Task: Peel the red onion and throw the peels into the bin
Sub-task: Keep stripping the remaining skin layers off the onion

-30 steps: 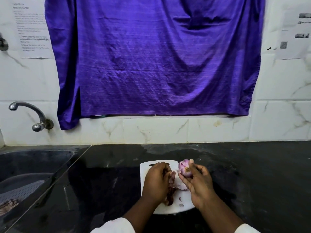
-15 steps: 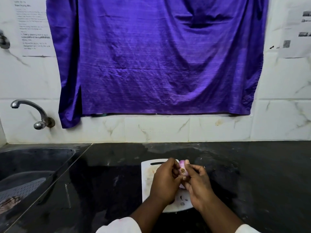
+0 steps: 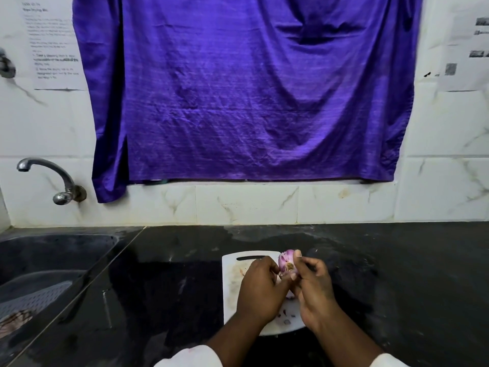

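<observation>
onion: the red onion (image 3: 286, 260) is held up over the far right corner of the white cutting board (image 3: 229, 290), root end turned towards me, showing pale purple.
right grip: my right hand (image 3: 313, 290) curls round the onion from the right, thumb and fingertips clamped on it.
left grip: my left hand (image 3: 260, 290) has its fingers curled in, pinching at the onion's skin just beside the root end; what sits between the fingertips is too small to tell.
peels: a few scraps (image 3: 287, 317) lie on the board between my wrists.
bin: not in view.
step: i judge this is stripping the last skin near the root, with the binning not yet done.
doing it well: i'd hold the onion firm with the right hand, catch the skin's edge low by the root, and pull along the onion in 1 long strip, not across it, so it doesn't shred.
risk: torn flakes could drop off the board onto the dark surface (image 3: 172, 287), where they'd be hard to spot.
</observation>
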`<state>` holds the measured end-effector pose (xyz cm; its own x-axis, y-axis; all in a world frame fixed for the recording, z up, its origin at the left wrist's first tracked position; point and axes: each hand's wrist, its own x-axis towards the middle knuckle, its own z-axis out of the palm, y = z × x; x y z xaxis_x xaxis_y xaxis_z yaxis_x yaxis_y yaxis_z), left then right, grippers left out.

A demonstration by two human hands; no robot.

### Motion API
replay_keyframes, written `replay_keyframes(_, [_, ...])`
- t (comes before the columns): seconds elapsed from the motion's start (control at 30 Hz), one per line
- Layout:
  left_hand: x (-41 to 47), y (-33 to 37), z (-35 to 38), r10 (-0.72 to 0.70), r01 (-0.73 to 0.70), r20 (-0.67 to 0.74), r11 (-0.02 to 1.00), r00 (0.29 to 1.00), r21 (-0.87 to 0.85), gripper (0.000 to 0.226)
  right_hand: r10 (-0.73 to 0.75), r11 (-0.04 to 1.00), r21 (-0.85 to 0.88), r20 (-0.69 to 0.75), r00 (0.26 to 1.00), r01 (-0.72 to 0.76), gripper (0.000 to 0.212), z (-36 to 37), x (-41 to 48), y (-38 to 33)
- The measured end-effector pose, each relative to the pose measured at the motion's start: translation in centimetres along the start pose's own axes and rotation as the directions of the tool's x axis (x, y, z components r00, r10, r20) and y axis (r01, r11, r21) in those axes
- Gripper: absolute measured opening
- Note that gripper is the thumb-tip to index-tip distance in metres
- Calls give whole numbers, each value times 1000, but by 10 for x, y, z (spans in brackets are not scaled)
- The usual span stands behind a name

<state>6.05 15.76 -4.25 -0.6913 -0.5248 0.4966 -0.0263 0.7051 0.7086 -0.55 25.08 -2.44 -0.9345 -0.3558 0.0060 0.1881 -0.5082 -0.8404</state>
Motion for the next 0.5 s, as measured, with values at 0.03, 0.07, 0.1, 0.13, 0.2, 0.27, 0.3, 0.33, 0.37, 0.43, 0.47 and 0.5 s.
replay_keyframes(0.03, [0, 0, 0, -8, 8, 6, 1000, 1000, 26, 32, -5, 1000, -7, 0, 1000, 5, 28, 0, -1, 1])
replay_keyframes(0.07, [1, 0, 1, -7, 7, 1, 998, 1000, 59, 31, -9, 1000, -10, 4, 1000, 10, 26, 0, -1, 3])
replay_keyframes(0.1, [1, -1, 1, 4, -3, -11, 996, 1000, 89, 29, -17, 1000, -20, 8, 1000, 17, 26, 1, -1, 5])
replay_keyframes(0.13, [2, 0, 1, 19, -16, -24, 994, 1000, 109, 28, -29, 999, -31, 11, 1000, 29, 26, 1, -1, 6])
replay_keyframes(0.2, [0, 2, 1, 58, -55, -21, 991, 998, 124, 31, -54, 998, -41, 6, 999, 54, 27, 0, -1, 7])
replay_keyframes(0.27, [-1, 3, 2, 138, -136, -7, 984, 990, 113, 34, -69, 997, -37, 5, 998, 69, 27, 0, 0, 8])
replay_keyframes(0.3, [0, 4, 0, 184, -183, -3, 979, 983, 95, 33, -73, 997, -38, 13, 997, 74, 26, 0, 0, 8])
replay_keyframes(0.33, [0, 5, -2, 231, -232, 12, 971, 973, 66, 29, -81, 996, -39, 18, 997, 81, 25, 0, 1, 7])
replay_keyframes(0.37, [0, 6, -5, 280, -282, 56, 959, 958, 30, 25, -95, 995, -41, 13, 995, 95, 23, 0, 2, 6])
replay_keyframes(0.43, [-2, 6, -9, 361, -365, 180, 931, 915, -11, 17, -115, 993, -29, -30, 993, 114, 23, -3, 7, 6])
replay_keyframes(0.47, [-4, 5, -10, 360, -368, 212, 930, 908, -5, 18, -100, 995, -15, -43, 994, 100, 23, -6, 10, 4])
replay_keyframes(0.5, [-4, 2, -10, 311, -323, 208, 946, 927, 23, 21, -69, 998, 9, -38, 997, 69, 23, -8, 12, 4])
